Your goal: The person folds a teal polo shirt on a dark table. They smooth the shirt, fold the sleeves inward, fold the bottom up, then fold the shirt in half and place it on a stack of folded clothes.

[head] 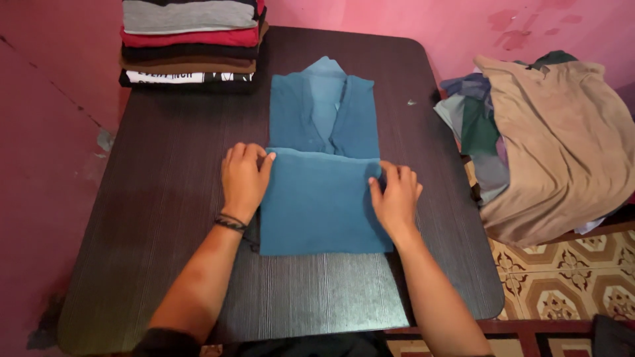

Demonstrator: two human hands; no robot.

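Far left, up beyond the left hand: stack of folded clothes point(190, 43) on the back corner of the dark table point(165, 218), grey on top, then red, brown and a black-and-white piece at the bottom.

Left hand point(243, 180): flat on the left edge of the blue shirt point(321, 198), fingers curled over the top corner of the folded-up lower half, thumb pinching that edge. Clamped on cloth, not spread loose. Black bracelet point(231, 223) on the wrist, just behind the grip.

Between the two grips: blue shirt lying in the middle of the table, lower half folded up over the body, collar point(325, 86) pointing away, still uncovered past the fold line.

Right hand point(395, 197): on the right edge of the same fold, fingers closed around the top corner, thumb pressed against the cloth. Also clamped on the shirt.

Well to the right of that grip, off the table: heap of loose clothes point(529, 139), a tan piece draped over green and grey ones, above a patterned tile floor point(569, 284).
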